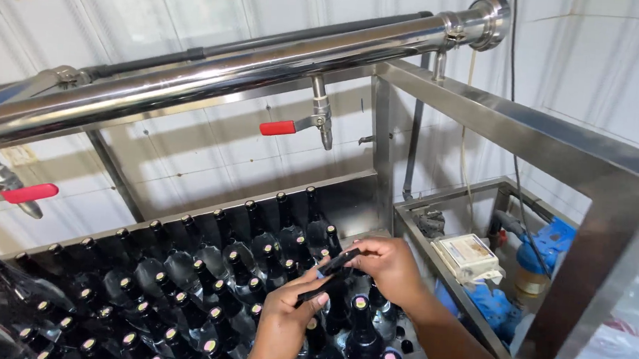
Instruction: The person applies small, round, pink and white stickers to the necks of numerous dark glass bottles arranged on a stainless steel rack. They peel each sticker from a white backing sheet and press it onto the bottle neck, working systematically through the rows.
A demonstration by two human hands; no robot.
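Observation:
Both my hands hold a slim dark thing (330, 272), which looks like the neck of a dark glass bottle, tilted above a crowd of bottles. My right hand (390, 271) grips its upper end and my left hand (284, 328) pinches its lower end. Under them, several dark glass bottles (200, 283) with small caps lie packed in rows in a sloped steel trough (348, 196). Other bottles (357, 332) stand upright right below my hands.
A thick polished steel pipe (214, 71) runs overhead with two red-handled valves, one valve (278, 128) in the middle and one valve (28, 193) at the left. A steel frame post (608, 230) rises at the right. Beside the trough sit a white box (471, 258) and a blue pump (547, 252). White tiles cover the wall.

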